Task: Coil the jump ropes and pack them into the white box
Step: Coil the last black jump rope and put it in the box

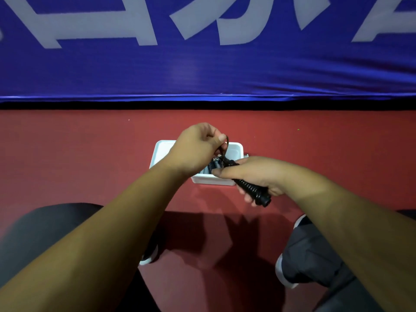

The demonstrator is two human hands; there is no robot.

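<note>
The right hand (261,174) grips the handle (253,190) over the near edge of the white box (158,152), with the long axis slanting back toward the person's right. The left hand (195,149) pinches the cord (225,147) directly above the box, the nearer hand for lowering it in. The box rests on the floor (90,154).

You've got a black ribbed jump-rope handle (251,190) slanting across the white box's (161,150) near right corner, its thin cord (226,146) looped above the box.

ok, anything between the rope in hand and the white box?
Nothing visible. The right hand grips the black handle and the left hand pinches the cord, both over the open white box. Dark items already lie in its near part; the far part shows bare white.
</note>
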